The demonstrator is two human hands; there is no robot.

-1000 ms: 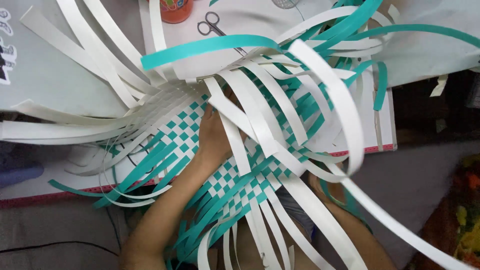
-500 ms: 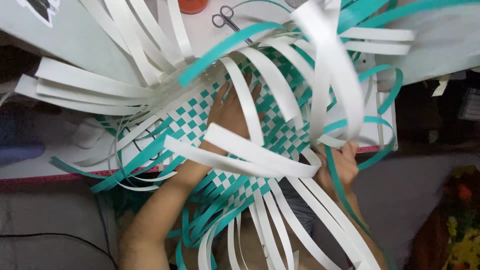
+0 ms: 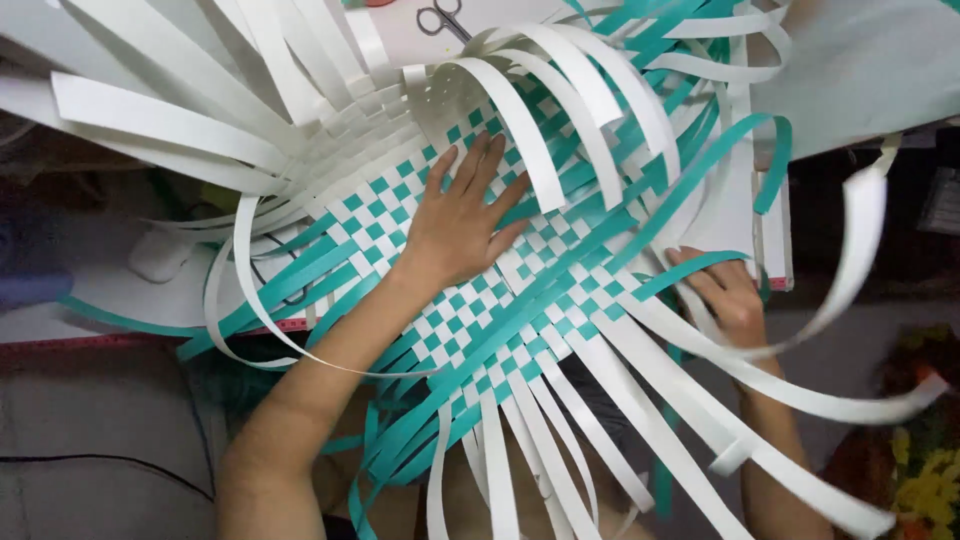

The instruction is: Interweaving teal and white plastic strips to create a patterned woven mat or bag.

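Many loose white strips (image 3: 640,440) fan out nearest, crossing both forearms. Right hand (image 3: 730,300) lies at the right edge of the woven mat (image 3: 500,300), its grip unclear under strips. Left hand (image 3: 465,215) presses flat, fingers spread, on the teal-and-white mat, whose weave runs diagonally across the tabletop (image 3: 860,70). Scissors (image 3: 445,18) lie farthest.

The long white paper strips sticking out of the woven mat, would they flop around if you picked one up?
Probably yes. The long white paper strips arch and droop under their own weight, so they look thin, light and bendy. One by the right hand shows blurred, hinting it whips about easily. The teal-and-white woven mat under the flat left hand likely holds firmer.
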